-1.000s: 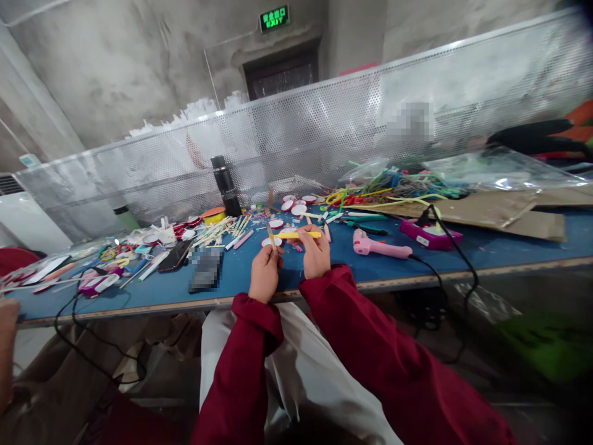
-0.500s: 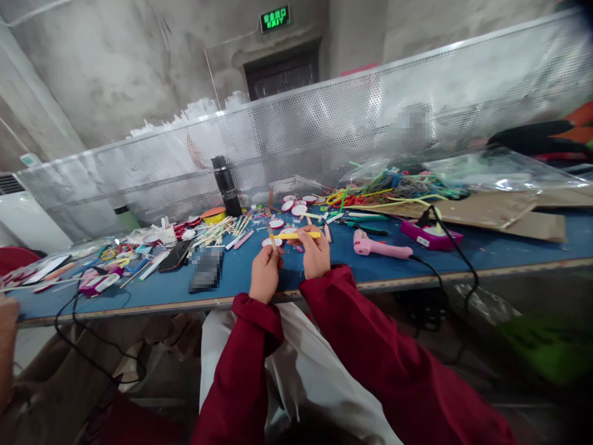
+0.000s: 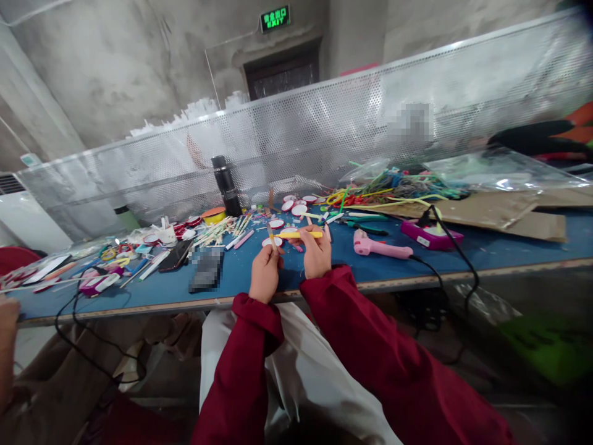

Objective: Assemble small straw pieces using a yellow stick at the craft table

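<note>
My left hand [image 3: 264,274] is closed around a thin upright stick [image 3: 272,237], tan with a greyish upper end. Its exact kind is too small to tell. Between the closed fingers of my right hand [image 3: 317,254] lies a slim yellow stick-shaped tool [image 3: 290,235], held nearly level. The yellow tool's left tip points at the thin stick and comes very close to it; whether they touch I cannot tell. Behind both hands lie several round white discs with red rims [image 3: 277,224]. A pink glue gun [image 3: 382,248] rests on the table to the right of my right hand.
On the blue table [image 3: 296,281] stand a black bottle [image 3: 226,185] and a purple power strip [image 3: 432,236]. Teal-handled pliers [image 3: 368,227], a phone [image 3: 176,256], pale sticks [image 3: 215,233] and coloured strands [image 3: 398,185] lie around. Another person's hand [image 3: 8,309] shows at far left.
My right hand and the yellow tool have shifted very slightly to the right. The left hand keeps its place with the thin stick.
</note>
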